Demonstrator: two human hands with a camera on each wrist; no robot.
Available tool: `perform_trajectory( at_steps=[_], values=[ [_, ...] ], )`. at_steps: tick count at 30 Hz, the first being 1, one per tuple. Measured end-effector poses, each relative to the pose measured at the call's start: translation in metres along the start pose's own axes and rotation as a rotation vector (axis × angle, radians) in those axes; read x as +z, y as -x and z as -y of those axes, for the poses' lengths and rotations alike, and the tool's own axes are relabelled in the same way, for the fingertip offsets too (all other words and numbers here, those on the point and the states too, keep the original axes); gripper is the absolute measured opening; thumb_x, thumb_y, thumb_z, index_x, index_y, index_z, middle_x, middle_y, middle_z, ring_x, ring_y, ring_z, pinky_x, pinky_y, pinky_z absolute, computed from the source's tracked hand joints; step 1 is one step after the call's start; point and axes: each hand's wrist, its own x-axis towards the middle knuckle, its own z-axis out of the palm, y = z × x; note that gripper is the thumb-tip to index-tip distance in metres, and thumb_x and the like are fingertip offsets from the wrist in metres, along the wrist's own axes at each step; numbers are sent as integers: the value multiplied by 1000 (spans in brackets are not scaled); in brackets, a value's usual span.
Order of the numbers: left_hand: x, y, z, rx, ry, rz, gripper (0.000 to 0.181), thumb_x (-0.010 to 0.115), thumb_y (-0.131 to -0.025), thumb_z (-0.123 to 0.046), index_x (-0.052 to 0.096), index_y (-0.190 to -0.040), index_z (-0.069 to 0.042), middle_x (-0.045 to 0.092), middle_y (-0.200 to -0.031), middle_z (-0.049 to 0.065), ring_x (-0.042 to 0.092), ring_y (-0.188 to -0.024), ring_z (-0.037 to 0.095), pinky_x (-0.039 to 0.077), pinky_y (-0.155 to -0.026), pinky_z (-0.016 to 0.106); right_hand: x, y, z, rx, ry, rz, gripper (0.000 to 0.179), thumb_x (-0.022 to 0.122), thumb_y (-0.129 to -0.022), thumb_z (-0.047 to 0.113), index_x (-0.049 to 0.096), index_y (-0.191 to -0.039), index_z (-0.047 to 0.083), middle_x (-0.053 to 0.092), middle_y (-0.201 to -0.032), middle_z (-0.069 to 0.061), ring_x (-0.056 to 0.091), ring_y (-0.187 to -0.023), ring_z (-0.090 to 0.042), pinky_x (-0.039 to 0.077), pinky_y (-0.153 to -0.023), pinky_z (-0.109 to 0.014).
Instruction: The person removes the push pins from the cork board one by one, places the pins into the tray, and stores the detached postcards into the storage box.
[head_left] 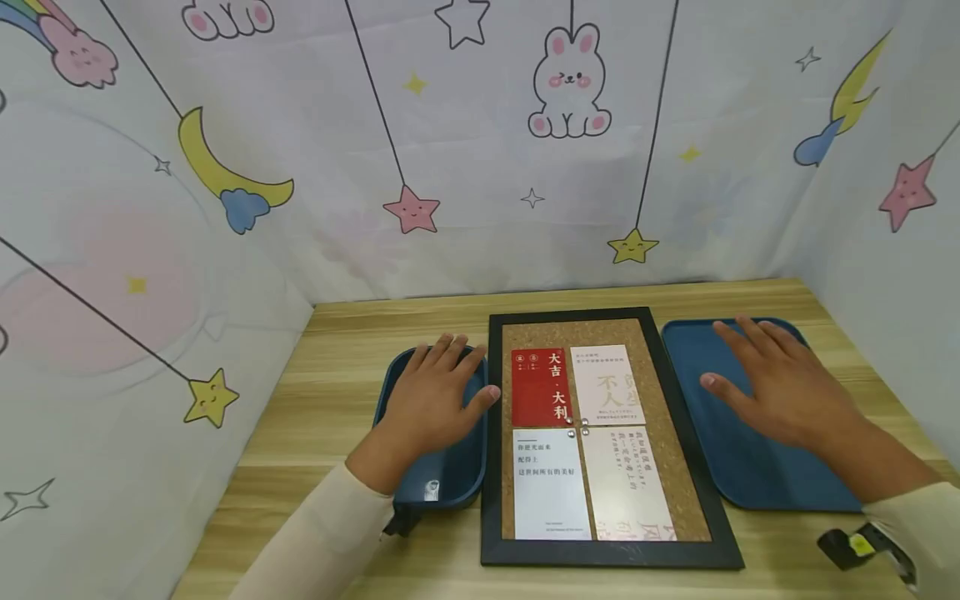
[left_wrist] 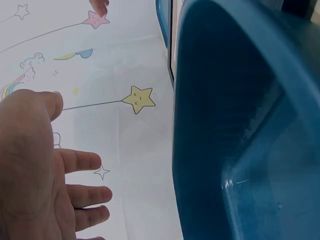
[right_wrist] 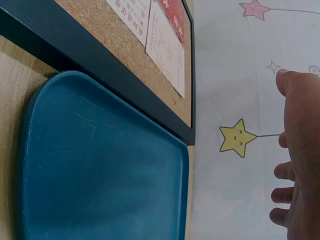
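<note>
My left hand [head_left: 435, 400] hovers, fingers spread and holding nothing, over a deep blue plastic bin [head_left: 478, 467]. Above a shallow blue tray [head_left: 750, 479], my right hand [head_left: 787, 387] is also extended with nothing in it. Between them lies a black-framed cork board [head_left: 678, 467]. On the board are a red card [head_left: 536, 392], a white card with gold characters [head_left: 606, 379], a white card with black text [head_left: 551, 492] and a pale card with pinkish characters [head_left: 626, 479]. Small silver pushpins [head_left: 572, 433] cluster where the cards' inner corners meet.
All of this stands on a wood-grain table [head_left: 315, 400]. A white curtain [head_left: 480, 150] printed with stars, moons and rabbits hangs behind and at both sides. A small bright spot shows inside the left bin; whether it is an object or glare is unclear.
</note>
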Motion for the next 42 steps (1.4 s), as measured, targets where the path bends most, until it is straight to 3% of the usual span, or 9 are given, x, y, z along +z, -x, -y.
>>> perform_trajectory(
  at_steps=[12,18,21,33,42],
  values=[
    [-2,11,-20,49,50,-13,65,46,-104,-56,44,-157,-17,37,-162,12,24,-153,31,18,-121,53,-1,3,0,1,1,7,81,53,-103,54,25,-162,6,21,-163,-30,23,-141,-58,20,-107,-72],
    [-3,21,-33,114,57,-56,62,61,-100,-47,52,-151,-14,43,-158,12,32,-150,31,26,-119,50,-1,4,0,0,-18,28,81,54,-102,54,26,-161,7,23,-162,-30,23,-142,-58,20,-108,-73],
    [-3,26,-38,163,64,-73,59,63,-99,-45,55,-148,-12,47,-156,11,35,-148,30,28,-118,48,1,3,0,-10,-15,23,80,55,-102,54,28,-161,6,25,-161,-30,24,-141,-57,21,-107,-73],
    [1,43,-58,263,182,42,56,64,-100,-42,53,-149,-19,48,-155,5,38,-147,26,40,-111,47,8,3,8,-87,7,-48,74,66,-97,51,48,-150,3,41,-153,-28,36,-135,-54,29,-102,-72],
    [15,52,-67,356,182,81,47,68,-98,-34,62,-141,-17,56,-147,4,52,-136,23,49,-103,41,13,1,14,-216,1,-113,63,82,-87,29,58,-139,1,53,-142,-25,47,-128,-50,38,-98,-68]
  ],
)
